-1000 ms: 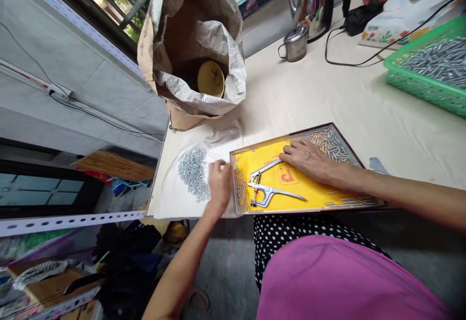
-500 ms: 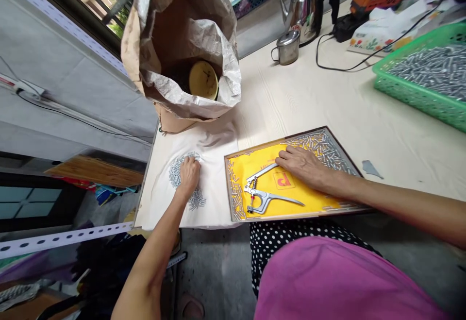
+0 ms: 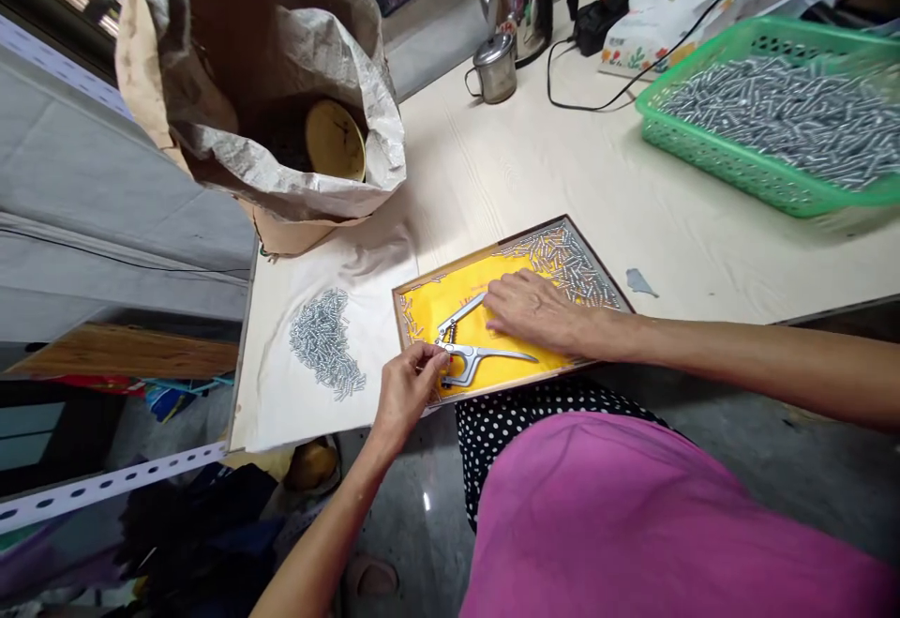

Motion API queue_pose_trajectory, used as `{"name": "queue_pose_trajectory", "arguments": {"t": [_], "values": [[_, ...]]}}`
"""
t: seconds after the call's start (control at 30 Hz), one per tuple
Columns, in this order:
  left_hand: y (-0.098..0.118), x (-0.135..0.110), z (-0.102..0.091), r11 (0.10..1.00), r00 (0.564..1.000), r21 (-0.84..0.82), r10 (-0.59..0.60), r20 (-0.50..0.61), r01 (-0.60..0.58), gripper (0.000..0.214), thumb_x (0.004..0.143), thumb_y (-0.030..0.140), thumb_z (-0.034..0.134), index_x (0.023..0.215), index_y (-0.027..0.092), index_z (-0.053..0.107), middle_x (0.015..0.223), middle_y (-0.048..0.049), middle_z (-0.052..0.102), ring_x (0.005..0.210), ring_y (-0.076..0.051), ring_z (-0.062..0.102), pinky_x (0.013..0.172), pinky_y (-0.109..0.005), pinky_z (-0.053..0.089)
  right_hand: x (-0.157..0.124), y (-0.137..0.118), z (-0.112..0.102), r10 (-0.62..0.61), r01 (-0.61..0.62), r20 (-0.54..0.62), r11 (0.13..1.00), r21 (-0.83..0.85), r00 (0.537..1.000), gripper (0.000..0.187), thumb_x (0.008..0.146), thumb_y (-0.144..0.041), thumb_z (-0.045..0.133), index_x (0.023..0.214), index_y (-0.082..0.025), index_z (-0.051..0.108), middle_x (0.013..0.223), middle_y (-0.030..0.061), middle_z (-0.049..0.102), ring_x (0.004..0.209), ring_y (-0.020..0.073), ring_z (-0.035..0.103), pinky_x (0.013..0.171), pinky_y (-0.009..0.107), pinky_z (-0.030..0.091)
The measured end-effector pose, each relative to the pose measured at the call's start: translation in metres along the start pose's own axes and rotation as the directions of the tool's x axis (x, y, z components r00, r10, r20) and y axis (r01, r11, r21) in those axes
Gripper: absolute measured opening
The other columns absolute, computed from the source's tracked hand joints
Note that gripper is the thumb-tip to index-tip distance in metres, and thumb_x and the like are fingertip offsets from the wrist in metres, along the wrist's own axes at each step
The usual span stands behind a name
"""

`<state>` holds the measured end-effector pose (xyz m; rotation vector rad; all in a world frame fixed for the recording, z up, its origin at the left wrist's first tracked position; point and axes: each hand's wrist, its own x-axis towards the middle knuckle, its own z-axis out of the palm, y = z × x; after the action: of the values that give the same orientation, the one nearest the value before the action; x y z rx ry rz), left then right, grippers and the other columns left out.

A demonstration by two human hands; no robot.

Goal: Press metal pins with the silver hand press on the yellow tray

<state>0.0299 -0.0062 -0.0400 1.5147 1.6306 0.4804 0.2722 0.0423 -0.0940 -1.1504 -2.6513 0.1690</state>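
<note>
Silver hand pliers (image 3: 468,353) with a coil spring lie with handles spread over a yellow sheet (image 3: 450,288) in a shallow rimmed tray (image 3: 485,252). My right hand (image 3: 531,310) is curled at the end of their upper handle, its fingertips partly hidden. My left hand (image 3: 409,382) is at their jaw end, thumb and forefinger pinched together. Whatever is between those fingertips is too small to make out. Small metal pins (image 3: 573,266) fill the tray's far right corner, and others lie along its left side. A loose pile of pins (image 3: 323,341) rests on white cloth at the left.
A large paper sack (image 3: 316,201) with a yellow round scoop or bowl (image 3: 336,142) inside stands at the back left. Behind are a lidded metal cup (image 3: 495,69), a kettle (image 3: 521,4) and a black cable. A green basket (image 3: 745,182) of metal pieces stands right.
My left hand has left the pin pile and come right to the jaw end of the pliers. My right hand stays at the upper handle. The view has shifted to the right.
</note>
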Motion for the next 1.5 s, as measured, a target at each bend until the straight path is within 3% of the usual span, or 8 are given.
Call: {"name": "queue_pose_trajectory", "arguments": {"t": [0.07,0.13,0.27,0.4,0.5,0.7,1.0,1.5], "values": [[0.000,-0.002,0.003,0.997,0.996,0.063,0.042,0.076,-0.047,0.025,0.084,0.043,0.062,0.080,0.020,0.070,0.075,-0.0017,0.071,0.069,-0.016,0.063,0.063,-0.024,0.046,-0.010,-0.017,0.003,-0.057,0.057,-0.004,0.995,0.083,0.998,0.027,0.100,-0.040,0.051,0.106,-0.016,0.060,0.104,0.0112,0.064,0.098,0.0261,0.054,0.086,0.040,0.036],[0.000,-0.004,0.002,0.973,0.992,0.213,0.067,0.105,-0.088,0.021,0.087,0.038,0.059,0.080,0.021,0.068,0.077,-0.0019,0.071,0.071,-0.017,0.064,0.066,-0.025,0.046,-0.018,-0.029,0.007,-0.076,0.071,0.034,0.989,0.129,0.997,0.021,0.099,-0.033,0.051,0.108,-0.016,0.059,0.110,0.0118,0.063,0.099,0.0254,0.055,0.086,0.039,0.038],[0.004,-0.015,-0.005,0.876,0.994,0.476,0.108,-0.027,-0.083,0.016,0.090,0.032,0.056,0.085,0.023,0.068,0.084,-0.0038,0.073,0.078,-0.020,0.067,0.071,-0.029,0.047,-0.020,-0.031,0.011,-0.029,-0.004,0.179,0.984,0.180,0.983,0.016,0.095,-0.010,0.045,0.101,-0.017,0.058,0.099,0.0090,0.063,0.080,0.0196,0.056,0.071,0.033,0.038],[0.007,-0.018,-0.007,0.968,0.985,0.252,0.030,-0.171,0.014,0.022,0.087,0.041,0.059,0.084,0.021,0.069,0.081,-0.0048,0.074,0.074,-0.020,0.067,0.068,-0.028,0.049,-0.019,-0.019,0.007,-0.071,0.057,0.080,0.984,0.169,0.994,0.020,0.093,-0.005,0.042,0.100,-0.017,0.057,0.098,0.0091,0.062,0.084,0.0201,0.055,0.070,0.033,0.037],[0.007,-0.013,0.001,0.998,0.988,-0.014,-0.055,-0.144,0.053,0.029,0.082,0.048,0.065,0.083,0.019,0.070,0.078,-0.0042,0.074,0.070,-0.018,0.066,0.064,-0.027,0.050,-0.021,-0.012,-0.001,-0.094,0.089,0.040,0.990,0.105,0.995,0.023,0.093,-0.004,0.040,0.099,-0.016,0.058,0.094,0.0092,0.063,0.085,0.0202,0.055,0.068,0.033,0.036],[0.007,-0.002,0.021,0.970,0.989,-0.222,-0.117,-0.085,0.096,0.037,0.072,0.051,0.073,0.082,0.016,0.072,0.079,-0.0065,0.075,0.063,-0.015,0.063,0.060,-0.025,0.051,-0.026,-0.006,-0.004,-0.089,0.088,0.050,0.996,0.024,0.995,0.022,0.095,-0.003,0.041,0.099,-0.017,0.057,0.094,0.0071,0.064,0.085,0.0196,0.055,0.062,0.032,0.031],[-0.012,0.006,0.033,0.979,0.980,-0.103,-0.185,-0.070,0.178,0.040,0.069,0.055,0.073,0.071,0.016,0.073,0.058,-0.0023,0.065,0.054,-0.014,0.055,0.049,-0.023,0.039,-0.019,-0.006,-0.009,-0.044,0.032,0.153,0.996,0.080,0.987,0.016,0.097,-0.008,0.044,0.099,-0.017,0.057,0.103,0.0089,0.066,0.087,0.0192,0.056,0.064,0.031,0.035],[-0.013,0.008,0.035,0.929,0.947,-0.180,-0.316,0.060,0.322,0.049,0.058,0.062,0.078,0.060,0.014,0.065,0.051,0.0015,0.055,0.048,-0.009,0.046,0.049,-0.022,0.036,-0.021,-0.011,-0.014,-0.008,-0.015,0.184,0.992,0.127,0.983,0.020,0.096,-0.007,0.043,0.104,-0.017,0.059,0.108,0.0105,0.065,0.096,0.0229,0.057,0.071,0.034,0.042]]}}
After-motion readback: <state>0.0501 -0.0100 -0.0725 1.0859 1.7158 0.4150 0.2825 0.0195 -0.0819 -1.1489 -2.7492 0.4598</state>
